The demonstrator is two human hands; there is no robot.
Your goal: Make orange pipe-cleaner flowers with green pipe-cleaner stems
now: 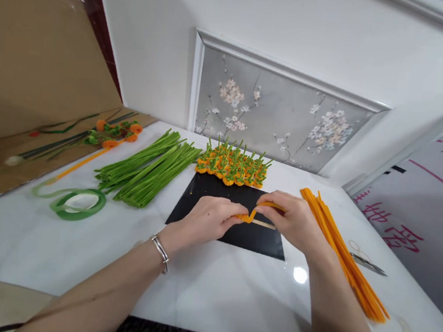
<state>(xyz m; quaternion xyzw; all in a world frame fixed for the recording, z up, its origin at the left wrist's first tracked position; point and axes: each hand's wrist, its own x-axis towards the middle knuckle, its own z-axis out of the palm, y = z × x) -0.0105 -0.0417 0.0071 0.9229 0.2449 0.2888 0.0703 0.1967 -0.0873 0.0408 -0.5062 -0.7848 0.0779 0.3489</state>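
Observation:
Over a black mat, my left hand pinches a thin pale stick with an orange pipe cleaner bent around it. My right hand is closed on the pipe cleaner's other stretch, which rises from the stick and passes between thumb and fingers. The stick's bare end points right, below my right fingers. My left palm hides the stick's other end. Just behind the mat are many small orange pipe-cleaner flowers with short green stems pointing up.
Green pipe cleaners lie in a pile at left, near a roll of green tape. Finished orange flowers rest on cardboard beyond. At right are a bundle of orange pipe cleaners and scissors. A white wall panel borders the back.

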